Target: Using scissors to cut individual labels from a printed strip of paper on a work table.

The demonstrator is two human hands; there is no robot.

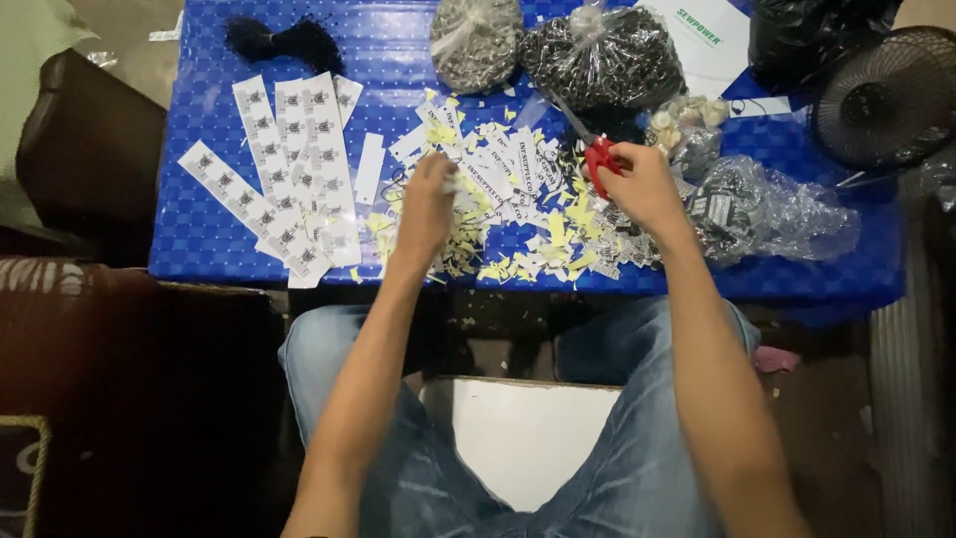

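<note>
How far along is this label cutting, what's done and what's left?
Done: a pile of cut labels and yellow scraps covers the middle of the blue table. In hand: the right hand holds red scissors; the left hand rests on the pile. Left: several uncut label strips lie to the left.

The left hand is blurred, and its fingers cover whatever they touch among the paper scraps. The right hand hides most of the red scissors; only part of the handle shows, and the blades cannot be made out. The bags of small dark parts are cut off by the top edge, their contents too small to tell. The fan runs past the right edge.
</note>
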